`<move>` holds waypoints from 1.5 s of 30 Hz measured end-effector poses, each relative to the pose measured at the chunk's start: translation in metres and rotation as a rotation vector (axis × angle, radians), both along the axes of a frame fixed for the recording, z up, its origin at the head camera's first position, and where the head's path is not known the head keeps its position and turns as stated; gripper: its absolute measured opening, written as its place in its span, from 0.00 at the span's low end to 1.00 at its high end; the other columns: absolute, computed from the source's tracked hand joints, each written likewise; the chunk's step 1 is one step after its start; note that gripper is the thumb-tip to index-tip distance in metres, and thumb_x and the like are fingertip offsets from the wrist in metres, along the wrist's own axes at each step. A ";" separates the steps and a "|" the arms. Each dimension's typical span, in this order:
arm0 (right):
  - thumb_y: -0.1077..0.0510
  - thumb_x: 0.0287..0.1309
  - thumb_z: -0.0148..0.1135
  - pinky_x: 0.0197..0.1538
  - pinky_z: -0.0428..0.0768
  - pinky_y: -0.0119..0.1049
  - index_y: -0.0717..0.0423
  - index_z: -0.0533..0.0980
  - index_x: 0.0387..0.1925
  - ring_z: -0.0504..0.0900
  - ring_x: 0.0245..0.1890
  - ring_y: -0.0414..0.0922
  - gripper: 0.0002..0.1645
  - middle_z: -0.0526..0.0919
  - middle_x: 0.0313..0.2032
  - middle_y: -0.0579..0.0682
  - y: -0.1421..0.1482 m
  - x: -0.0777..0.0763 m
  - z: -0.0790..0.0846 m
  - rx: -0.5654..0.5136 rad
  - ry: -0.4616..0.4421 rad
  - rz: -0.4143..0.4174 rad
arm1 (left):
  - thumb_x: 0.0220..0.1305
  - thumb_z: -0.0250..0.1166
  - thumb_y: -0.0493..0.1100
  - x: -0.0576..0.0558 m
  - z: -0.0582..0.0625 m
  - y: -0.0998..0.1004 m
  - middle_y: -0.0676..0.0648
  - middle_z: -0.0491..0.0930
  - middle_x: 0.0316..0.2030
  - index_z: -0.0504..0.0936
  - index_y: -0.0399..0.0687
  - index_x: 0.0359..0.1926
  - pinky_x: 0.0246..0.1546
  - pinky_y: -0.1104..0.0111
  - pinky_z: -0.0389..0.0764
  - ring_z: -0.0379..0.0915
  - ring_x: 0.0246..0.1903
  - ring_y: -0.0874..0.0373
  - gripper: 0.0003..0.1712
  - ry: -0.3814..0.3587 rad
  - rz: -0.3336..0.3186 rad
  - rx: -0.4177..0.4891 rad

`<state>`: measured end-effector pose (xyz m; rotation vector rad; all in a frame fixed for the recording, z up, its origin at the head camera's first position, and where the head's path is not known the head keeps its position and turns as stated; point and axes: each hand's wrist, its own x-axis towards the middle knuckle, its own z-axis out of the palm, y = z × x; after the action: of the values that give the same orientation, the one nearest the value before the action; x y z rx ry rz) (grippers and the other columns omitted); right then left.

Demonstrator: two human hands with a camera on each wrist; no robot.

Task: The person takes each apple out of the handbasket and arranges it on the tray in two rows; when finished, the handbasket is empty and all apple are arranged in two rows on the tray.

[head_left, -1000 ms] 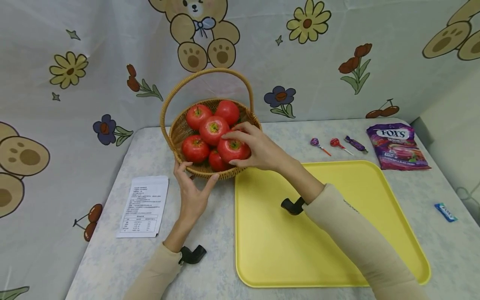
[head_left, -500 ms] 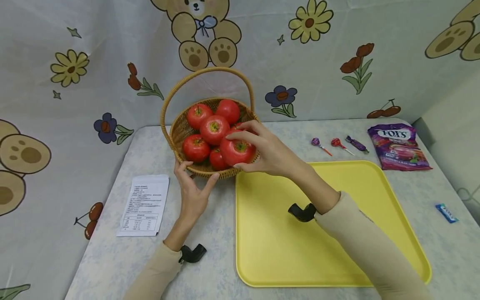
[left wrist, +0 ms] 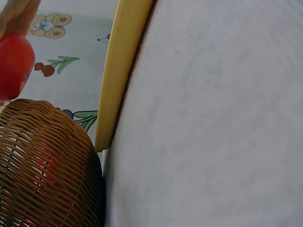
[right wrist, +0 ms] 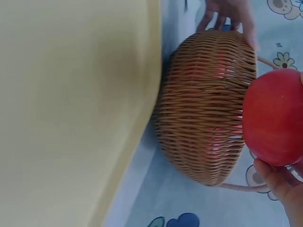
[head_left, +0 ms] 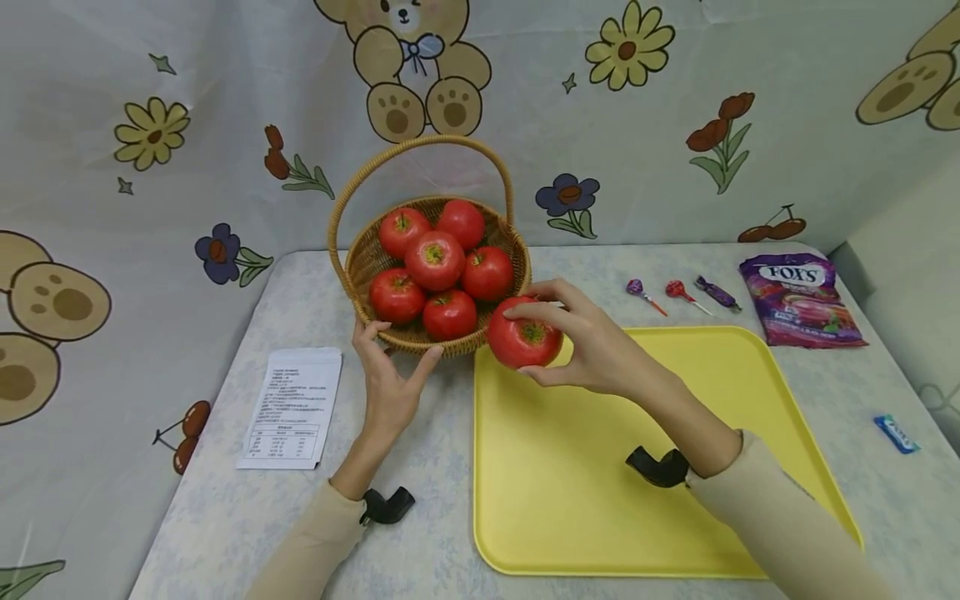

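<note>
My right hand (head_left: 592, 346) holds a red apple (head_left: 521, 340) between thumb and fingers, just off the front right rim of the wicker basket (head_left: 352, 275). In the right wrist view the held apple (right wrist: 274, 118) shows large beside the woven wall. Several more red apples, such as the one on top (head_left: 435, 260), fill the basket, which has a tall arched handle (head_left: 420, 140). My left hand (head_left: 390, 392) grips the basket's front left rim, thumb and fingers spread along it. From the left wrist, the basket's side (left wrist: 47, 156) is visible, and that hand is out of sight.
Right of the basket lies a yellow tray (head_left: 555, 500), under the right forearm. Behind it are two lollipops (head_left: 678, 290) and a purple wrapped candy (head_left: 716, 293). A purple candy bag (head_left: 802, 304) and a small blue packet (head_left: 896, 433) lie further right; a white printed packet (head_left: 291, 408) lies left.
The right hand has lifted an apple from the basket's right side and carried it right and toward me, past the rim. The left hand keeps its grip on the basket.
</note>
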<state>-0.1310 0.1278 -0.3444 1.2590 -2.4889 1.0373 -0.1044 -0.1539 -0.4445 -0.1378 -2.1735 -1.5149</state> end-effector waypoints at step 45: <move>0.48 0.50 0.76 0.54 0.79 0.48 0.43 0.71 0.64 0.73 0.57 0.51 0.39 0.71 0.58 0.51 0.031 0.003 -0.078 0.130 -0.331 -0.051 | 0.57 0.73 0.47 0.000 0.001 -0.002 0.42 0.31 0.76 0.55 0.38 0.57 0.57 0.49 0.67 0.35 0.76 0.46 0.41 -0.038 0.011 -0.025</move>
<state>-0.1276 0.1586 -0.4222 1.1279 -2.8595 1.1721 -0.1044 -0.1564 -0.4435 -0.1062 -2.2201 -1.4964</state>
